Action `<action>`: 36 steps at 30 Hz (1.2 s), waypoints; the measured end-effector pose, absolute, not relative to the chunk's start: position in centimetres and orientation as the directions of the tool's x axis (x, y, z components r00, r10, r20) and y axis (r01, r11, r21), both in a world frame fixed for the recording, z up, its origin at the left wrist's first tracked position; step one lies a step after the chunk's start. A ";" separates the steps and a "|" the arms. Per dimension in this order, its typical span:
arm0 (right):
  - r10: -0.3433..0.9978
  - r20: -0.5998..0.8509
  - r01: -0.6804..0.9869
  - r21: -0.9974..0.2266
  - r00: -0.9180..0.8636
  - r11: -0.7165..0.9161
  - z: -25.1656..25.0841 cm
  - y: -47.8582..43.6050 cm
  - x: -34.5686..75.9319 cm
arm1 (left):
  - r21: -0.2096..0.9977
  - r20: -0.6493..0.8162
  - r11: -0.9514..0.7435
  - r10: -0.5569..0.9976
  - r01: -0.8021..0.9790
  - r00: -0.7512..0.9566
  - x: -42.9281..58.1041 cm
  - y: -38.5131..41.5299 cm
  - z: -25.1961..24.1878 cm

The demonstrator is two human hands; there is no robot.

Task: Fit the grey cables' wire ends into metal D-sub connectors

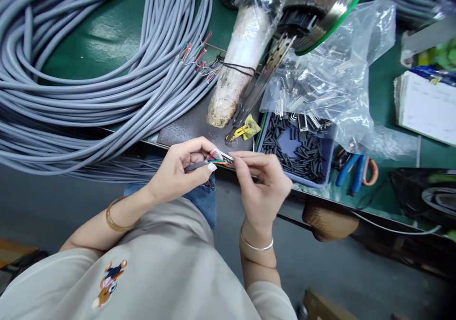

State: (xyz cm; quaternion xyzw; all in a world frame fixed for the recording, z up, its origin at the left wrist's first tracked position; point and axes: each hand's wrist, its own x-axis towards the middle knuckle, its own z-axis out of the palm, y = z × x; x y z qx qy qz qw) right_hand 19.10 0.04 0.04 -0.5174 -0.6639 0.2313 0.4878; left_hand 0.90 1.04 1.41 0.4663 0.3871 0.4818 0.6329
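Cable bundle: thick loops of grey cables [107, 106], cut off by the left and top edges.
Left hand: the left hand [174, 168] pinches a stripped grey cable [194, 166], coloured wires fanned out; much of the cable is hidden by the fingers.
Between the hands: a small multi-pin connector [227, 158], just off the bench edge, its right end covered; whether any wire is joined is too small to tell.
White tube: a stained white tube [242, 44], top cut off.
Right hand: the right hand [261, 182], thumb and fingers closed on the connector.
Blue tray: the tray [329, 161] holds loose black sleeves [274, 142]; its upper part is under the bag.
Clear bag: the plastic bag [363, 30] holds metal connectors [306, 92], blurred by glare.
Pliers: blue-handled pliers [359, 173], beside the tray; jaws hard to see.
Far right: a black pouch [402, 182], contents unclear, cut off.
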 end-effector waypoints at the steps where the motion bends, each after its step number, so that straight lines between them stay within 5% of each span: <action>1: 0.875 0.479 0.458 -0.793 0.063 0.402 0.0 -0.1 19.2 | 0.966 -0.029 0.086 0.972 -0.242 0.232 0.8 0.9 1.2; 4: 0.593 0.763 0.457 -0.637 0.258 0.621 0.0 -0.1 19.5 | 0.968 -0.008 0.056 0.981 -0.246 0.194 0.4 0.7 0.8; 6: 0.458 0.826 0.457 -0.563 0.329 0.688 -0.1 -0.2 19.6 | 0.958 0.000 0.059 0.979 -0.281 0.206 0.2 0.7 0.6; 15: 0.764 0.645 0.558 -0.636 0.004 0.534 -0.8 -1.4 18.7 | 0.877 -0.059 0.177 0.963 -0.447 0.264 0.2 0.5 -0.1; 25: 0.603 0.774 0.649 -0.361 -0.192 0.670 -0.8 -2.0 17.9 | 0.680 -0.211 0.383 0.919 -0.625 0.333 -0.2 0.9 -0.6; 36: 0.571 0.809 0.667 -0.352 -0.136 0.657 -1.3 -1.7 17.5 | 0.772 -0.079 0.268 0.940 -0.576 0.332 -0.5 1.1 -1.1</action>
